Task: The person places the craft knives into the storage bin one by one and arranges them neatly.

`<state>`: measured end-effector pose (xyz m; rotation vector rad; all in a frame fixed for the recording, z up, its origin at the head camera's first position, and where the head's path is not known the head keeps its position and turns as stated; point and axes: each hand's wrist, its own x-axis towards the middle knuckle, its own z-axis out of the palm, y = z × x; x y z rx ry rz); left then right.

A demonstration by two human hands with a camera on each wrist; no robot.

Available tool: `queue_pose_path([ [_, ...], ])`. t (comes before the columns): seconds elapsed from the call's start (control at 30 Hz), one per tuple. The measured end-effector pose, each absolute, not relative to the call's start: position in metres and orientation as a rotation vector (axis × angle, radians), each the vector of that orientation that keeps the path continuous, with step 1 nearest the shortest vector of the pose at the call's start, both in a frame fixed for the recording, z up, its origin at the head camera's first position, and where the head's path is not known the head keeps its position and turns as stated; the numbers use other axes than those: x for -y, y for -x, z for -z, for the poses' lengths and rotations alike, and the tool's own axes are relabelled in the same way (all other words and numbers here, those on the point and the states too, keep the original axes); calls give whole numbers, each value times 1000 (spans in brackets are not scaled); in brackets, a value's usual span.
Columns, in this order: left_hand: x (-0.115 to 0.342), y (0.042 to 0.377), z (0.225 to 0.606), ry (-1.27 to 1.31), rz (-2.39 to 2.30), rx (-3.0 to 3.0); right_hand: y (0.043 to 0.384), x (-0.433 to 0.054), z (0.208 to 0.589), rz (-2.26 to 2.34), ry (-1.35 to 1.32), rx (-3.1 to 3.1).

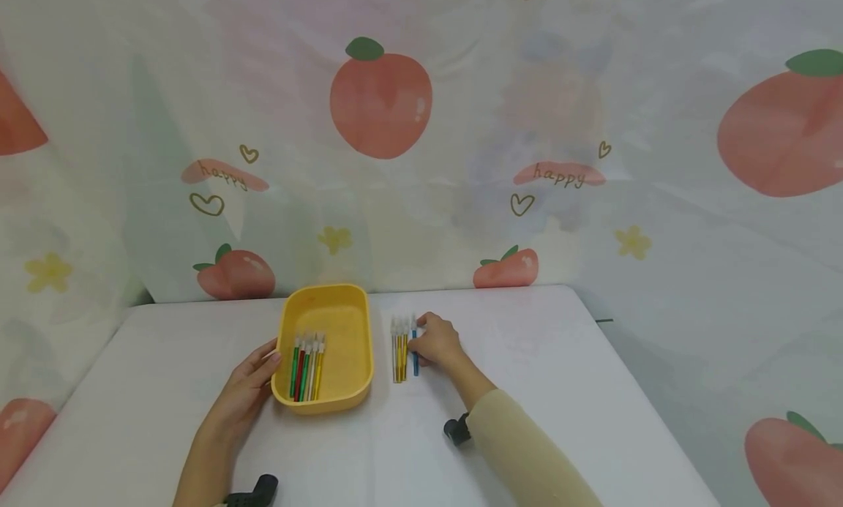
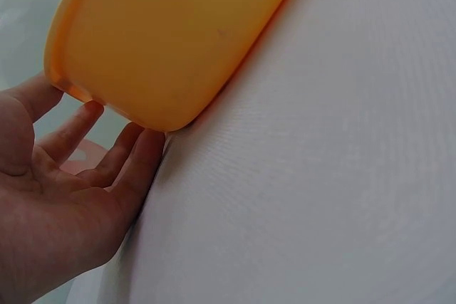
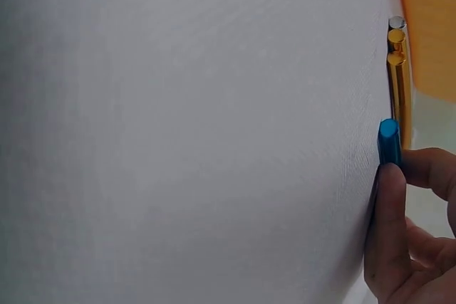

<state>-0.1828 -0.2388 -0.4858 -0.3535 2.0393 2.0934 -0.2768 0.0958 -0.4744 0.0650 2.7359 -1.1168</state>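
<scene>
Behind the back edge of the white table hangs a pale backdrop printed with peaches, hearts and yellow flowers. At the left, with a black wrist device just behind it, the left hand touches the outer left side of a yellow tray; its fingers are spread and loosely bent, with the tips against the wall. The tray lies left of the table's middle, its far end at the back edge. Inside, along its left side toward the near end, lies a bunch of slim sticks in green, dark red, silvery and gold.

Right of the tray, a small row of silver and gold sticks lies on the table, between the tray and a blue stick. The blue stick is just beside that row, well in from the table's right edge. It is shiny and metallic, with a pale far tip and a rounded near end. The right hand partly covers it and pinches it between thumb and finger, the gap closed to the stick's thickness. Further right come another black device and a beige sleeve.
</scene>
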Motion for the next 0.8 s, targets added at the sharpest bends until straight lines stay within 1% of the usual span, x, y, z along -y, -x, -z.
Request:
queue_pose_path([
  [0.27, 238, 184, 486, 352, -2094, -2042, 275, -97, 471, 1119, -91, -2745],
  [0.43, 239, 184, 487, 347, -2098, -2037, 274, -102, 472, 1253, -100, -2657],
  [0.6, 237, 183, 486, 352, -2106, -2050, 270, -105, 470, 1396, -74, -2549],
  [0.8, 236, 183, 486, 368, -2111, -2056, 265, -101, 461, 1458, 2, -2498],
])
